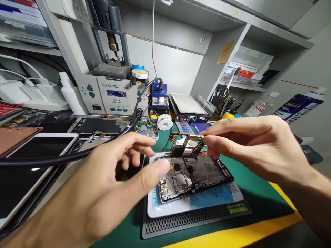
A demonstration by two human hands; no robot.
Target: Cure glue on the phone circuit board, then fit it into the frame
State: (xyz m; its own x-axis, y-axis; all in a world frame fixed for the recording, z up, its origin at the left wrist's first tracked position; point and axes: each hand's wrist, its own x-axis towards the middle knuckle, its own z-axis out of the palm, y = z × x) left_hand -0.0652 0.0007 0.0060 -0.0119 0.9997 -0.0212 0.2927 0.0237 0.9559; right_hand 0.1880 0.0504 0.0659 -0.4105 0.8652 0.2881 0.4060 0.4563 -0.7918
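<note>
Between the thumb and index finger of my right hand (248, 148) is the right end of a phone mid-frame bracket (186, 143), a thin piece with cut-outs. It is raised on edge over the far side of an opened phone (196, 175), whose inner board and metal chassis show. My left hand (121, 175) is open at the phone's left end, thumb and fingers apart, with nothing held. Whether the thumb touches the phone's edge I cannot tell. The phone lies on a white and blue tray (178, 208) above a black perforated mat (207, 217).
A hot-air station (113, 94) stands at the back left. A black cable (64, 160) crosses the left side near my forearm. Several phones, including a white-framed one (26, 172), lie at left. A solder spool (164, 122) and a heating plate (190, 105) stand behind the phone.
</note>
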